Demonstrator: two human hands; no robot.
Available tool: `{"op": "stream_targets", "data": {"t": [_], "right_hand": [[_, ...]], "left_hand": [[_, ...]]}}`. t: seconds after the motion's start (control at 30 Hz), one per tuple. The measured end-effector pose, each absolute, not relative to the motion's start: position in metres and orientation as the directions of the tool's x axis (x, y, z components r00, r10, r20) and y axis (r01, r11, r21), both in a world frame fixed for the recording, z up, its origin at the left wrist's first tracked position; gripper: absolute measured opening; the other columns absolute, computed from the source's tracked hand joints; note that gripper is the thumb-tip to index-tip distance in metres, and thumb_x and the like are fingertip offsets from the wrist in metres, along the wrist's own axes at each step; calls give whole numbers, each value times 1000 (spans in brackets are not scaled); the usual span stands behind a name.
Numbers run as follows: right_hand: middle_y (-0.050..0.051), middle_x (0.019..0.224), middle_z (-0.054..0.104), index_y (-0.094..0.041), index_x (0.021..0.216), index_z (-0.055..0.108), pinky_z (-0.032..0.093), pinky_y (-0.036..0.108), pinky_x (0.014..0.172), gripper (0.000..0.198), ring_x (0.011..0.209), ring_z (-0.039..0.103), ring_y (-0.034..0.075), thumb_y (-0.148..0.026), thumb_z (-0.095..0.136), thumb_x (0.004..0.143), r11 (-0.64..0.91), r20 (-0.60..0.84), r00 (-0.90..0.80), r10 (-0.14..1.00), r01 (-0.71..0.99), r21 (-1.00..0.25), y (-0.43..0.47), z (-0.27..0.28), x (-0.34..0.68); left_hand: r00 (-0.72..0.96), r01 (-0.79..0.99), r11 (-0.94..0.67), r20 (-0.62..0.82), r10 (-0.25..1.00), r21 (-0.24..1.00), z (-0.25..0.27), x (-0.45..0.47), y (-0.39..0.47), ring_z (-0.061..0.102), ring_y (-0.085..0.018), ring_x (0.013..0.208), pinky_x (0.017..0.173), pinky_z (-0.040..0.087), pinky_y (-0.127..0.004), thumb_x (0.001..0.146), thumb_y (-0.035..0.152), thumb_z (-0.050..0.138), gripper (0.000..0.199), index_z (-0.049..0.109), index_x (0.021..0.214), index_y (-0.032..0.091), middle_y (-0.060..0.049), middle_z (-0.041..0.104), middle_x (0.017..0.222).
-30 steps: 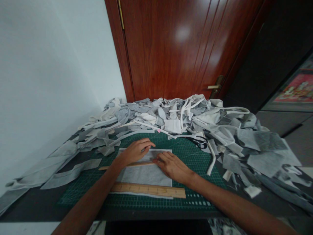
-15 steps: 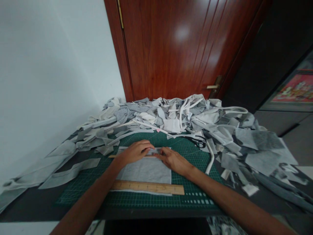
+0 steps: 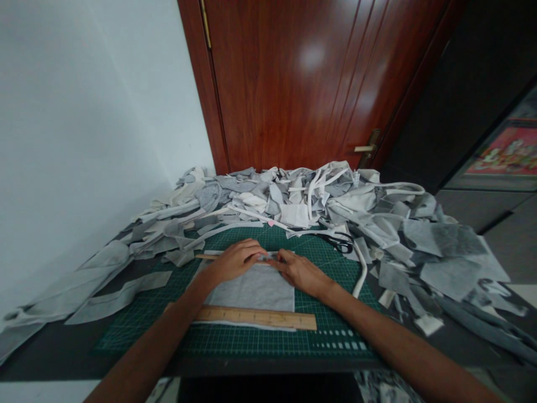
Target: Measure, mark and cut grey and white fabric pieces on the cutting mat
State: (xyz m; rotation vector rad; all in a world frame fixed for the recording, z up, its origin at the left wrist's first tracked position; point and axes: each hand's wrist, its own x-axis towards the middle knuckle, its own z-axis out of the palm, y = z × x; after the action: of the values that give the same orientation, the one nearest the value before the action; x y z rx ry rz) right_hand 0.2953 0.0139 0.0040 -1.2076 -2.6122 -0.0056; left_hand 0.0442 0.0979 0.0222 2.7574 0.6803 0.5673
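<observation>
A piece of grey fabric (image 3: 257, 288) lies on the green cutting mat (image 3: 335, 313). Across its far part runs a thin wooden strip (image 3: 205, 257), partly covered by my hands. My left hand (image 3: 240, 260) has its fingers curled in a pinch at the fabric's far edge, by the strip. Close beside it, my right hand (image 3: 301, 272) pinches the same edge, fingertips near those of the left. Exactly how the fingers grip cloth and strip is hidden. A wider wooden ruler (image 3: 260, 317) rests across the fabric's near edge, partly behind my left forearm.
A long heap of grey and white fabric scraps (image 3: 293, 215) curves around the mat's back and sides. Black-handled scissors (image 3: 339, 242) lie at the mat's back right, near a white strip (image 3: 361, 268). A wooden door (image 3: 285, 84) stands behind.
The thin strip's left end has shifted away from me and slightly right. The fabric and the ruler have moved slightly away from me. Both hands stay at the far edge.
</observation>
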Motion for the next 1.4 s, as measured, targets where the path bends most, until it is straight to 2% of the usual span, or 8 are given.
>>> {"op": "stream_targets", "data": {"t": [0.2,0.37,0.6,0.93,1.2,1.4], "right_hand": [[9,117,61,-25,153,56,59,33,86,47,100,64,20,-17,51,107,647,228,-617,753,756,-94,14,5,297],[9,117,61,-28,152,57,58,31,82,44,103,63,21,-23,50,109,646,225,-616,755,757,-96,14,5,298],[9,112,62,-26,142,66,55,35,91,37,102,60,21,-32,53,109,677,288,-628,723,728,-112,16,5,296],[9,117,64,-24,135,70,53,35,90,33,103,60,22,-36,55,107,680,313,-627,714,727,-94,28,2,280],[8,112,65,-26,129,75,52,31,88,29,106,62,21,-31,57,107,544,221,-507,833,824,-159,35,20,262],[7,110,65,-30,128,77,50,27,87,28,106,64,20,-32,58,106,443,188,-407,894,866,-233,42,21,266]], "left_hand": [[760,498,-853,394,517,160,48,38,66,64,-22,103,97,50,-36,108,19,40,34,73,113,22,-6,71,105],[706,562,-809,409,578,172,26,31,-13,63,-23,107,98,50,-37,107,21,47,28,71,120,25,-6,71,112],[604,576,-724,398,690,380,-14,7,-43,65,-22,101,91,55,-33,104,24,55,25,77,115,30,-4,72,104],[598,478,-715,407,691,510,-15,9,-40,63,-21,95,84,53,-31,99,21,67,22,81,113,32,-3,70,96],[580,492,-644,331,744,586,-19,7,-40,59,-19,87,76,50,-29,97,22,71,16,83,107,28,-2,64,84],[543,477,-644,376,751,597,-23,6,-41,58,-20,87,77,49,-29,98,25,71,15,84,106,29,-2,64,81]]}}
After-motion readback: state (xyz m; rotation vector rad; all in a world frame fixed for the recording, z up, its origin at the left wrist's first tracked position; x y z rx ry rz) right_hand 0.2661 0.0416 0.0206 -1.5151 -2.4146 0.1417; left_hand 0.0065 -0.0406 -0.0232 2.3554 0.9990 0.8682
